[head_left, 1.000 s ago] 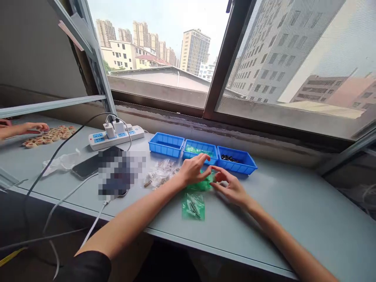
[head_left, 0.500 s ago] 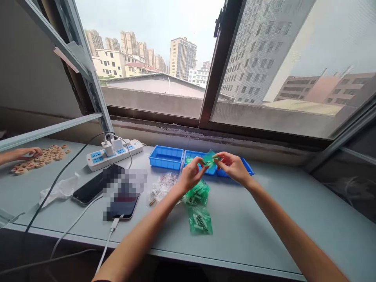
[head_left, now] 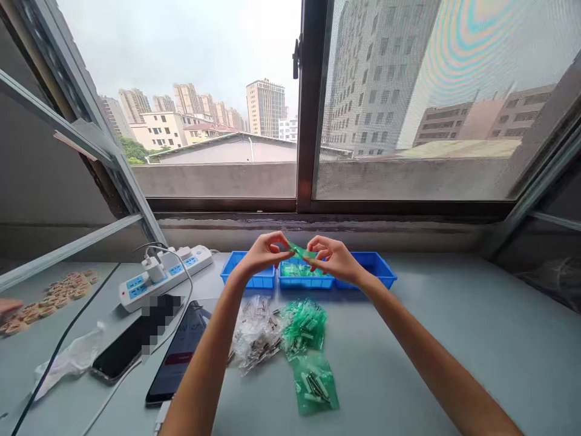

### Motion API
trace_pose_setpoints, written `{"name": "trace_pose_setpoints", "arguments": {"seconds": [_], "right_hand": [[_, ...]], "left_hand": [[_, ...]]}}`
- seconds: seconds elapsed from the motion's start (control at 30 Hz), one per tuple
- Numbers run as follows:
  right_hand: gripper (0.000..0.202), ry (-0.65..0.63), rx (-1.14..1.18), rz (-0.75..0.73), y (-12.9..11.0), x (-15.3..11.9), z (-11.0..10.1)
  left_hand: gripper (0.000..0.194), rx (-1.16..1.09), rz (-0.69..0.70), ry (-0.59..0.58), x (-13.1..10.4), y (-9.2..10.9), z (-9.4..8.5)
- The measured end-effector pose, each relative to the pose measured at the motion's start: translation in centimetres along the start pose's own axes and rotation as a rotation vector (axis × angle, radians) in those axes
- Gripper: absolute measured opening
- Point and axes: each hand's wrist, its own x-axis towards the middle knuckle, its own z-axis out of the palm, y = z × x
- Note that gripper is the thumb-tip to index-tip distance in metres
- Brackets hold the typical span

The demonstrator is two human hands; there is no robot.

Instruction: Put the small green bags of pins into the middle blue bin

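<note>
A small green plastic bag (head_left: 299, 251) is stretched between my two hands, above the middle blue bin (head_left: 306, 283). My left hand (head_left: 267, 251) pinches its left end, and my right hand (head_left: 333, 257) pinches the right end. More green bags lie inside that middle bin. Nearer to me on the table is a heap of green bags (head_left: 305, 324) with small parts in them. In front of it, one flat green bag (head_left: 315, 384) shows metal pins and pale plugs. Left of the heap is a pile of clear bags (head_left: 256, 333) with metal parts.
Two more blue bins, a left one (head_left: 261, 282) and a right one (head_left: 374, 266), flank the middle one. A power strip (head_left: 167, 272), two phones, cables and a crumpled white wrapper (head_left: 75, 357) occupy the left side. Another person's hand (head_left: 9, 306) is beside small wooden pieces (head_left: 59, 297).
My view has tilted up and turned slightly. Both hands still hold the green bag, now lying narrower between the fingers. The other person's hand has drawn back toward the left edge.
</note>
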Motion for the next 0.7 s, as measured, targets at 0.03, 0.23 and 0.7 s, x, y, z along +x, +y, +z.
{"name": "trace_pose_setpoints", "arguments": {"seconds": [0.03, 0.23, 0.7], "right_hand": [[0.016, -0.009, -0.104, -0.043, 0.3, -0.1, -0.1], [0.011, 0.022, -0.676, -0.273, 2.5, -0.7, -0.7], [0.037, 0.398, -0.096, -0.005, 0.1, -0.7, -0.5]], "left_hand": [[0.025, 0.023, 0.008, -0.008, 0.2, -0.4, 0.0], [0.011, 0.064, 0.08, -0.021, 1.1, -2.3, 1.0], [0.044, -0.065, 0.011, 0.238, 1.0, 0.2, 0.3]]}}
